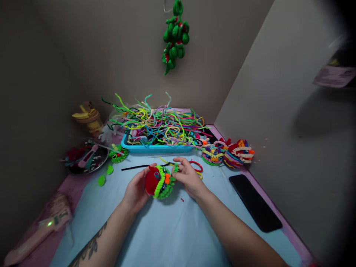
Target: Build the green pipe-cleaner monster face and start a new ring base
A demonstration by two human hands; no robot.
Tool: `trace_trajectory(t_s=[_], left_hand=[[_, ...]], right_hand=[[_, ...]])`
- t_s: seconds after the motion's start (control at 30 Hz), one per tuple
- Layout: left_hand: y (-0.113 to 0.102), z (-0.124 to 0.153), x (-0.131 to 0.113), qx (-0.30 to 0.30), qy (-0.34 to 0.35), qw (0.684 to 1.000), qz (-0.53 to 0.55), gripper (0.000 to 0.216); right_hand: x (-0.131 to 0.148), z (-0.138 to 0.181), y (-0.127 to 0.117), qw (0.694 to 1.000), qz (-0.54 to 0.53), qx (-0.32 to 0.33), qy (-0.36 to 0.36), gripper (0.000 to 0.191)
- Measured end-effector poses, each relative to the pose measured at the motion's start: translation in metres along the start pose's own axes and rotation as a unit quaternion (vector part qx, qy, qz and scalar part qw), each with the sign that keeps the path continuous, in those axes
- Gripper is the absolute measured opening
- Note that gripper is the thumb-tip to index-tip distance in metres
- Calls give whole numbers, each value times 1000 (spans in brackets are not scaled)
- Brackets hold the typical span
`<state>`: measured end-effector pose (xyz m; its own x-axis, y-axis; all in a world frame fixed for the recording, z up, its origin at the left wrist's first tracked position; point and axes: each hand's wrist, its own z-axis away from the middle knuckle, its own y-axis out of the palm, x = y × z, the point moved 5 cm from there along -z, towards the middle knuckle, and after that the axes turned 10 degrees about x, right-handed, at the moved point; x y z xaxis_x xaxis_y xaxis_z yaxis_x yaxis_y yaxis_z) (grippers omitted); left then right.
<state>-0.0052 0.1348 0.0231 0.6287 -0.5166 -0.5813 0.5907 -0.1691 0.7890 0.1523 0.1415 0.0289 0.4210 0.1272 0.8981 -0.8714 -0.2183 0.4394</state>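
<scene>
Hands meet over a light blue surface point(172, 237): the left hand point(136, 191) cups a red and green pipe-cleaner ball point(160, 181), closed around its left side, while the right hand point(187, 176) pinches a green strand at the ball's right edge. A hard tug could probably unravel the loops or slip the ball free.

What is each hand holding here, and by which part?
The left hand cups the red end of a pipe-cleaner figure. The right hand pinches the green pipe-cleaner at the figure's far side, fingertips closed on it.
</scene>
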Motion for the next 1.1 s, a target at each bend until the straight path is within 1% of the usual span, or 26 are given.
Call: trace_trajectory(t_s=[0.1, 0.3, 0.37, 0.5, 0.57, 0.7, 0.87, 1.0, 1.1], left_hand=[[-3, 0, 3, -16, -10, 999, -39, 39], [-10, -3, -2, 8, 13, 998, -66, 29], [-7, -3, -4, 33, 16, 996, -81, 29], [5, -1, -3, 104, 10, 988, -113, 46], [8, 1, -3, 116, 10, 985, -131, 52], [8, 4, -6, 105, 15, 981, -160, 55], [4, 3, -11, 92, 45, 977, -188, 54], [3, 2, -7, 108, 28, 970, -215, 53], [2, 3, -6, 108, 17, 966, -235, 53]], right_hand=[[-2, 0, 4, 999, 8, 35, 12, 47], [1, 0, 2, 999, -30, 15, 2, 41], [5, 1, 2, 1000, -27, 10, -9, 36], [10, 3, 3, 999, 13, -2, -36, 27], [13, 4, 3, 998, 40, -9, -46, 25], [17, 7, 3, 996, 71, -11, -56, 22], [22, 10, 4, 995, 68, -23, -67, 21], [23, 10, 4, 995, 56, -25, -73, 22], [23, 11, 6, 996, 56, -12, -71, 22]])
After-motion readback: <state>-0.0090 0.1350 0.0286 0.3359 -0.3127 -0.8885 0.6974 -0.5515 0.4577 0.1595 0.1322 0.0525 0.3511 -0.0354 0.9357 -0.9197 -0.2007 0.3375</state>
